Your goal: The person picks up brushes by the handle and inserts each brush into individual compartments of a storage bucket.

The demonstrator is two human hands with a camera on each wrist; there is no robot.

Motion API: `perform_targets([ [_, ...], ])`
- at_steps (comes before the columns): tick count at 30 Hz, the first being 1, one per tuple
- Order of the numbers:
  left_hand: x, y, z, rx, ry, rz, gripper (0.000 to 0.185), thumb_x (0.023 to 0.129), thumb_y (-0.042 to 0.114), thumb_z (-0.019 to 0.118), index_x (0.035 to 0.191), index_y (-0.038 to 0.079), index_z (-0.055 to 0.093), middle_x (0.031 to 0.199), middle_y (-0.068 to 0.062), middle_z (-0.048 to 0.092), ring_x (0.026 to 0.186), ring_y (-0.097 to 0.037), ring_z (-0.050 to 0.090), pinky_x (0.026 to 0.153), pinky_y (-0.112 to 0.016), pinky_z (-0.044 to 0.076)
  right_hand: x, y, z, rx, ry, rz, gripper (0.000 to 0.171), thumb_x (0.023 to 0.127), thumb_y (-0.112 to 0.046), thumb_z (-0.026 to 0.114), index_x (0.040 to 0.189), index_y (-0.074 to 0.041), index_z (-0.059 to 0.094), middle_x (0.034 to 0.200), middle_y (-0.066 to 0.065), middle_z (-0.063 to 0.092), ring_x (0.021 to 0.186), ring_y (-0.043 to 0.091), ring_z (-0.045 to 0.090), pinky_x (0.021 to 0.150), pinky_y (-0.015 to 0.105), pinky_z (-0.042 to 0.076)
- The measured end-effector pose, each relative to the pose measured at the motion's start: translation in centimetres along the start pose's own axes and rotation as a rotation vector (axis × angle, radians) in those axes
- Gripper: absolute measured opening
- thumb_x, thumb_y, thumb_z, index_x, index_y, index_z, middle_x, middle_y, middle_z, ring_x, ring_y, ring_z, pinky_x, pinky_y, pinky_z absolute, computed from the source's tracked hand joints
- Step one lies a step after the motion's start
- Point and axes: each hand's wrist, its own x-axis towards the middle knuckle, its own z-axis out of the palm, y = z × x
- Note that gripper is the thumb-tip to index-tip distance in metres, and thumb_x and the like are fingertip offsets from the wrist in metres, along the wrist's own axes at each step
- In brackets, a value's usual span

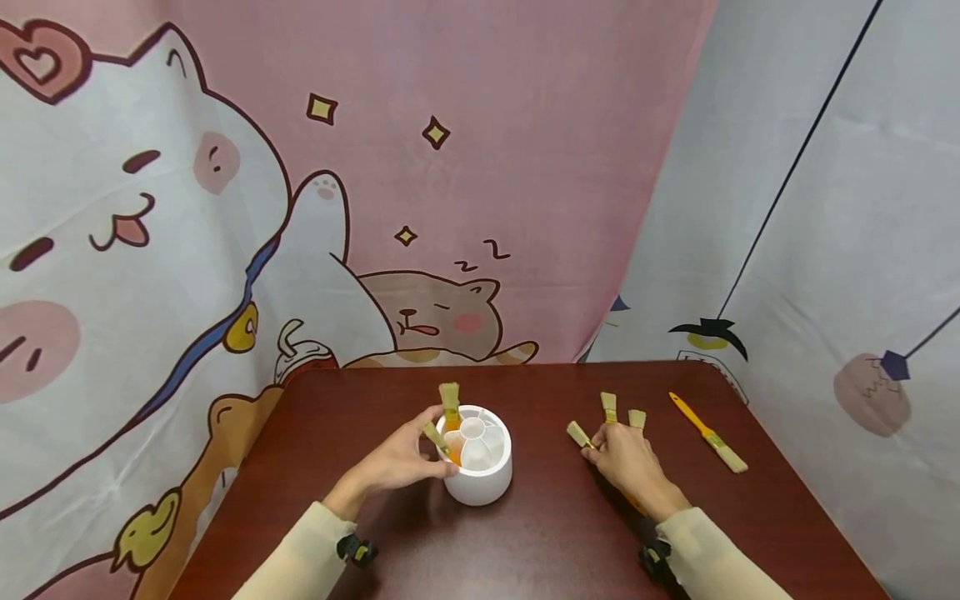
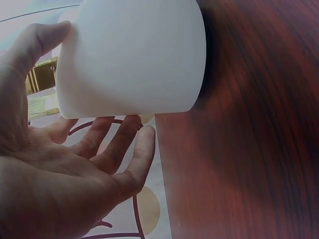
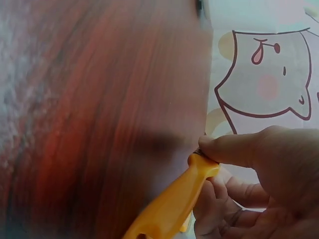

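A white round holder (image 1: 480, 490), divided into compartments, stands on the dark red-brown table. Two paintbrushes, one upright (image 1: 449, 397) and one tilted (image 1: 435, 437), sit in its left compartments with bristles up. My left hand (image 1: 401, 457) grips the holder's left side, thumb toward the near rim and fingers behind; the left wrist view shows its smooth wall (image 2: 132, 59). My right hand (image 1: 633, 467) pinches a paintbrush (image 3: 167, 204) with a yellow-orange handle near its metal band. Just beyond that hand are two more paintbrushes, one (image 1: 609, 405) left and one (image 1: 637, 418) right, their handles mostly hidden.
Another paintbrush (image 1: 707, 432) with a yellow-orange handle lies at the table's right, bristles toward me. The table (image 1: 540, 550) ends at the back against a pink printed cloth (image 1: 540, 167) with cartoon animals. A pale cloth (image 1: 810, 250) hangs on the right.
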Motion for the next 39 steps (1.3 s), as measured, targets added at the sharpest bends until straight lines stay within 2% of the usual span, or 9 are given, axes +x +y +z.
perform_targets([
  [9, 0.0, 0.0, 0.0, 0.002, -0.005, -0.003, 0.102, 0.092, 0.019, 0.096, 0.178, 0.014, 0.041, 0.169, -0.02, 0.059, 0.137, -0.033, 0.067, 0.116, -0.065, 0.061, -0.5, -1.2, -1.2, 0.087, 0.06, -0.085, 0.021, 0.095, -0.019, 0.098, 0.094, -0.012, 0.078, 0.083, -0.003, 0.075, 0.073, 0.01, 0.062, 0.069, 0.03, 0.052],
  [14, 0.1, 0.2, -0.1, -0.005, -0.009, 0.005, 0.101, 0.092, 0.019, 0.096, 0.178, 0.015, 0.042, 0.167, -0.019, 0.061, 0.137, -0.033, 0.067, 0.116, -0.065, 0.059, -1.0, -2.1, -1.8, 0.115, 0.083, -0.128, 0.018, 0.098, -0.019, 0.096, 0.102, -0.012, 0.081, 0.088, -0.004, 0.079, 0.075, 0.007, 0.064, 0.07, 0.028, 0.053],
  [21, 0.1, 0.1, 0.0, 0.025, -0.011, 0.002, 0.1, 0.093, 0.022, 0.096, 0.177, 0.016, 0.042, 0.165, -0.019, 0.062, 0.137, -0.033, 0.066, 0.115, -0.063, 0.06, -1.5, -3.1, -2.5, 0.138, 0.089, -0.113, 0.018, 0.099, -0.02, 0.095, 0.107, -0.011, 0.082, 0.09, -0.004, 0.08, 0.077, 0.007, 0.064, 0.07, 0.027, 0.052],
  [26, 0.1, 0.1, 0.1, 0.028, -0.009, 0.007, 0.1, 0.093, 0.022, 0.096, 0.177, 0.016, 0.042, 0.164, -0.018, 0.063, 0.135, -0.032, 0.066, 0.112, -0.057, 0.062, -1.8, -3.6, -2.9, 0.153, 0.086, -0.102, 0.018, 0.099, -0.021, 0.095, 0.108, -0.011, 0.083, 0.092, -0.003, 0.082, 0.08, 0.007, 0.068, 0.073, 0.028, 0.056],
  [32, 0.1, 0.1, 0.1, 0.028, -0.006, -0.003, 0.101, 0.092, 0.023, 0.096, 0.177, 0.015, 0.042, 0.164, -0.019, 0.063, 0.13, -0.031, 0.068, 0.11, -0.055, 0.062, -2.0, -4.1, -3.4, 0.179, 0.079, -0.075, 0.023, 0.099, -0.026, 0.096, 0.108, -0.009, 0.085, 0.094, 0.001, 0.085, 0.079, 0.009, 0.073, 0.068, 0.025, 0.058],
  [39, 0.3, -0.3, 0.2, 0.036, 0.011, -0.031, 0.102, 0.091, 0.023, 0.098, 0.177, 0.017, 0.043, 0.167, -0.018, 0.062, 0.134, -0.032, 0.068, 0.113, -0.055, 0.062, -1.9, -4.9, -3.9, 0.198, 0.129, -0.131, 0.024, 0.096, -0.028, 0.098, 0.107, -0.01, 0.086, 0.096, 0.003, 0.087, 0.079, 0.01, 0.078, 0.068, 0.023, 0.061],
])
